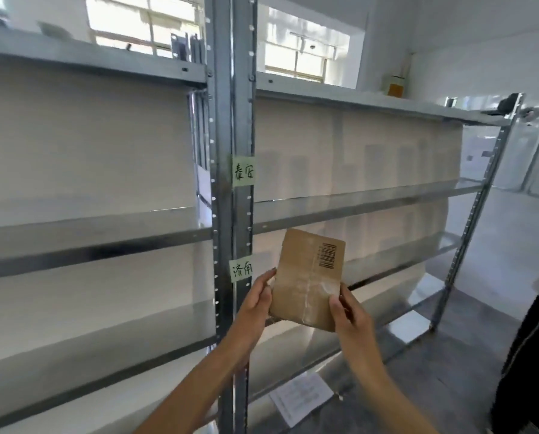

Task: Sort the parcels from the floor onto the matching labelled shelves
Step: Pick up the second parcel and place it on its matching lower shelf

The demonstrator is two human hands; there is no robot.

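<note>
Brown parcel (pixel 305 277) is up in the air in front of the right-hand rack, upright & a bit tilted. It has a barcode (pixel 328 255) at its top right & clear tape down the middle, and it rests on no shelf. Left hand (pixel 257 297) grips its lower left edge, thumb on the front, fingers behind. Right hand (pixel 348 311) pinches the lower right corner, thumb on the front, so both hands have hold of it. Just left of the parcel is the grey post (pixel 242 214) at the rack's front left corner, w/ two green labels. The lower label (pixel 241 270) is right beside the left fingertips, and the upper label (pixel 243 170) is one shelf level higher. Step in hand, I'd say, is matching the parcel's address to a label. No address shows on this face, only the barcode, so prob. worth turning it over before choosing. To do it well, check both labels, then slide the parcel in flat over the front edge of the matching shelf (pixel 371 202) & push it back so it can't tip off. It looks light & stiff. Further out, a printed sheet (pixel 302 399) lies low by the rack's bottom front edge; can't tell if it's on the shelf or the floor. Another person (pixel 531 355) stands near the rack's right end.
</note>
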